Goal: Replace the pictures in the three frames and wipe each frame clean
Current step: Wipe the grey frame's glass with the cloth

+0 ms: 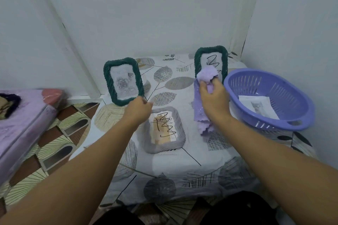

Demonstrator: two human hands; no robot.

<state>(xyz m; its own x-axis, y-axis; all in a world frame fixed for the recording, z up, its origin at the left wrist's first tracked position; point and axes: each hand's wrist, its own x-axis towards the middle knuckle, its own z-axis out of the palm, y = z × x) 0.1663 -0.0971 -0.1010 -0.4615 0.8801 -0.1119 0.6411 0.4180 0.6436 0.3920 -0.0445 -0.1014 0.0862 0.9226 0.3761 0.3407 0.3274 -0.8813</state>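
Three frames stand on the low cloth-covered table. The left green frame holds a grey rose picture; my left hand grips its lower right corner. A grey frame in the middle shows a picture scribbled over in black. At the back right, a second green frame also holds a scribbled picture. My right hand grips a purple cloth in front of that frame's lower part; the cloth's tail hangs down to the table.
A purple plastic basket sits at the table's right edge with a cat picture inside. White walls close in behind and to the right. A purple-covered mattress lies at the left, on a patterned floor.
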